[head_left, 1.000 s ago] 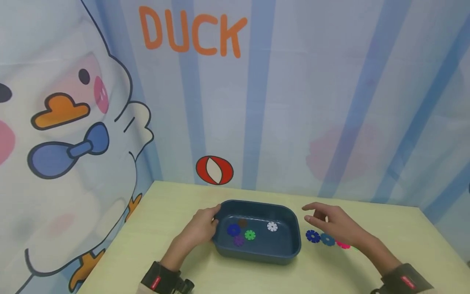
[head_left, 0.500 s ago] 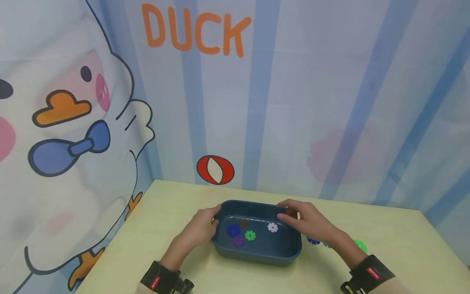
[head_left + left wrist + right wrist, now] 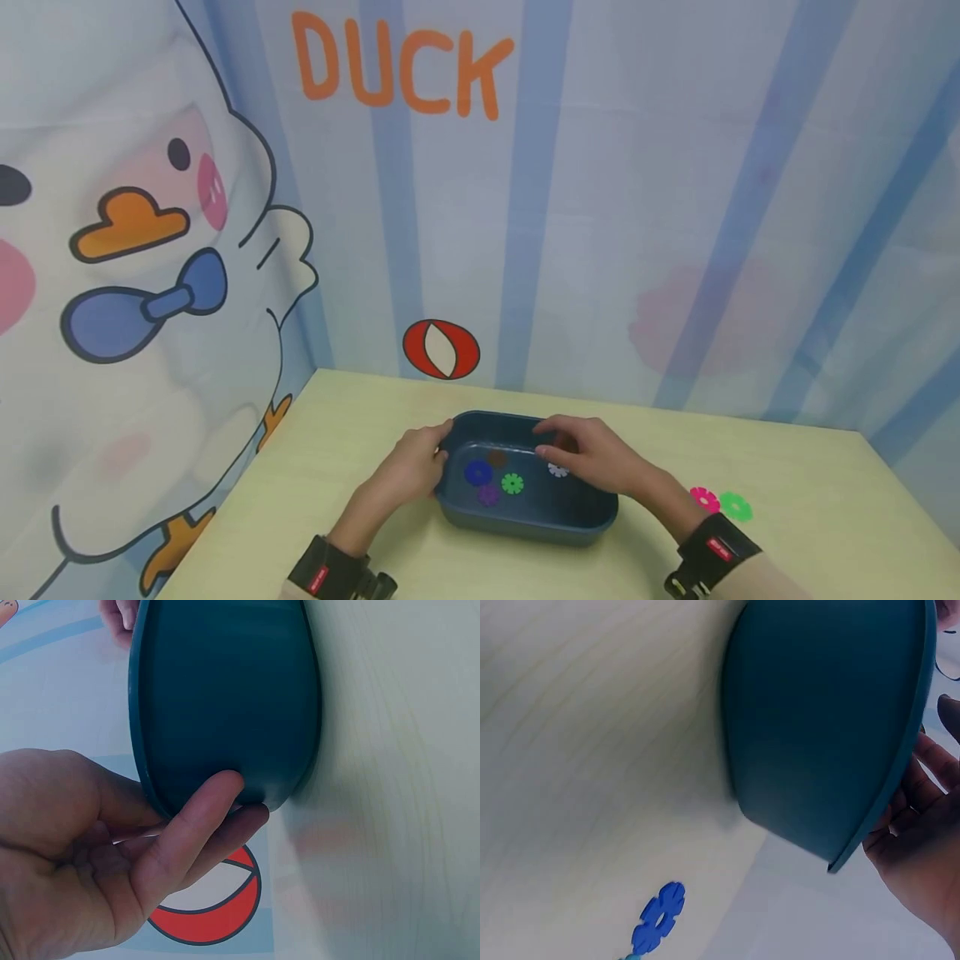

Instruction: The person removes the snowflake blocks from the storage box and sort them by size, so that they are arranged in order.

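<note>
A dark teal plastic bin [image 3: 525, 532] stands on the table. In it lie flower-shaped plastic discs: a blue disc [image 3: 477, 473], a brown disc [image 3: 497, 458], a purple disc [image 3: 488, 495], a green disc [image 3: 512, 483] and a partly covered white disc [image 3: 557, 471]. My left hand [image 3: 412, 463] grips the bin's left end, its fingers against the outer wall [image 3: 225, 712]. Above the bin's right side hovers my right hand [image 3: 596, 454], fingers bent loosely, thumb and forefinger apart. Nothing shows between them.
Right of the bin, a pink disc [image 3: 704, 500] and a light green disc [image 3: 736, 506] lie on the table [image 3: 817, 483]. Another blue disc [image 3: 658, 918] shows in the right wrist view, touching a teal piece [image 3: 632, 957]. A printed curtain [image 3: 600, 208] hangs behind the table.
My right hand has moved left, from above the discs on the table to over the bin. My left hand and the bin have stayed in place.
</note>
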The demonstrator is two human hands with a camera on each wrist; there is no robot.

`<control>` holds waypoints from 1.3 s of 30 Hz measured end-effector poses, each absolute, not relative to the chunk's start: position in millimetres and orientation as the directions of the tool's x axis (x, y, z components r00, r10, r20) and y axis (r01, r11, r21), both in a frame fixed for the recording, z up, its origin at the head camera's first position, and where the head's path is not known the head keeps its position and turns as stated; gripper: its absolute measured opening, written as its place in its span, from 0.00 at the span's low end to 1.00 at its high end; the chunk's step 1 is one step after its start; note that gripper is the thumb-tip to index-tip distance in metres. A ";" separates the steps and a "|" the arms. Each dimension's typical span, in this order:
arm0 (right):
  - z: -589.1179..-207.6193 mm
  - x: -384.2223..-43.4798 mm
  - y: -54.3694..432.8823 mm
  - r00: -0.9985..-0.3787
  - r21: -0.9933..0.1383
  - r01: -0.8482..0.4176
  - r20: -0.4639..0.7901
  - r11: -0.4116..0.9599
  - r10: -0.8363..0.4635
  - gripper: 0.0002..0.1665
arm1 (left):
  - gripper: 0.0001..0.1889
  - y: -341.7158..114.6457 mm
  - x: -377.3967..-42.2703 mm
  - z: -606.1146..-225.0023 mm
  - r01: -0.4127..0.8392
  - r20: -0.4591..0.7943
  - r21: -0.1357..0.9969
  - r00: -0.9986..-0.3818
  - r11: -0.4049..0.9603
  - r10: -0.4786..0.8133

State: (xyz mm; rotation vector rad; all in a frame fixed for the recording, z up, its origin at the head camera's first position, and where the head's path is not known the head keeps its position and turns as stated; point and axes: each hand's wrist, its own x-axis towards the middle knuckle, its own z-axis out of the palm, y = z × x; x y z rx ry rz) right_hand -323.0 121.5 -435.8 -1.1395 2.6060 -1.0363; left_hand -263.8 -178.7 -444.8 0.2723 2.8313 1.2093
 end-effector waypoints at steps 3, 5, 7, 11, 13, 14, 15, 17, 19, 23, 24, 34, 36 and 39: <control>-438.7 -326.0 111.5 -0.699 -0.624 -0.615 0.151 0.481 -0.699 0.23 | 0.28 -179.3 -263.5 -445.5 0.143 0.023 0.719 -0.983 0.680 0.182; -440.7 -327.8 104.2 -0.695 -0.608 -0.624 0.145 0.491 -0.704 0.23 | 0.28 -179.8 -263.1 -445.5 0.146 0.027 0.716 -0.983 0.682 0.182; -442.2 -329.2 96.6 -0.692 -0.594 -0.631 0.138 0.499 -0.709 0.23 | 0.28 -180.1 -262.9 -445.7 0.148 0.030 0.716 -0.983 0.682 0.182; -444.4 -331.0 82.3 -0.679 -0.572 -0.645 0.124 0.507 -0.724 0.22 | 0.28 -179.9 -262.5 -447.4 0.140 0.020 0.720 -0.983 0.680 0.181; -445.3 -331.4 75.6 -0.668 -0.569 -0.650 0.111 0.504 -0.736 0.23 | 0.28 -179.9 -262.5 -448.5 0.137 0.016 0.718 -0.983 0.682 0.181; -445.8 -331.7 72.3 -0.663 -0.566 -0.652 0.104 0.504 -0.741 0.23 | 0.28 -179.8 -262.5 -448.8 0.137 0.015 0.716 -0.984 0.685 0.180; -446.5 -332.0 69.1 -0.659 -0.561 -0.655 0.096 0.507 -0.746 0.23 | 0.28 -179.9 -262.5 -448.9 0.138 0.017 0.714 -0.984 0.687 0.180; -449.2 -333.0 63.2 -0.650 -0.543 -0.665 0.082 0.513 -0.756 0.23 | 0.28 -180.3 -262.9 -448.7 0.144 0.023 0.710 -0.983 0.689 0.181; -452.7 -334.0 57.4 -0.643 -0.520 -0.678 0.077 0.519 -0.762 0.21 | 0.28 -180.8 -263.3 -448.3 0.148 0.027 0.707 -0.983 0.691 0.182; -461.1 -335.5 47.3 -0.636 -0.467 -0.705 0.083 0.534 -0.767 0.18 | 0.28 -181.7 -263.9 -447.6 0.148 0.029 0.702 -0.983 0.696 0.180; -463.0 -335.5 45.1 -0.636 -0.456 -0.710 0.087 0.537 -0.766 0.18 | 0.28 -181.9 -263.9 -447.5 0.149 0.030 0.701 -0.983 0.697 0.180; -470.9 -334.6 31.0 -0.652 -0.342 -0.733 0.108 0.588 -0.750 0.19 | 0.28 -180.9 -264.8 -445.9 0.152 0.023 0.700 -0.981 0.697 0.191; -472.1 -334.8 29.4 -0.665 -0.330 -0.724 0.101 0.606 -0.740 0.20 | 0.28 -181.2 -265.1 -445.0 0.154 0.023 0.700 -0.981 0.697 0.194; -473.1 -333.3 28.2 -0.676 -0.314 -0.717 0.095 0.622 -0.731 0.22 | 0.28 -181.4 -265.5 -444.6 0.150 0.018 0.705 -0.981 0.694 0.194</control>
